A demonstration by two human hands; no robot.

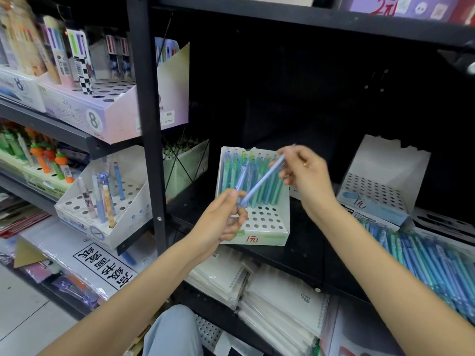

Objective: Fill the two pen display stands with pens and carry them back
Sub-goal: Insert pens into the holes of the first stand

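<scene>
Head view: stand (267,235) at shelf edge (257,253)

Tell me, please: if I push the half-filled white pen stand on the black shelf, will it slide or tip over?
The white pen stand looks like thin card, so probably light and easy to slide. Its pens crowd the raised back rows while the front holes are empty, so a push high up might tip it backward. Pushing low on the front edge seems safer.
</scene>
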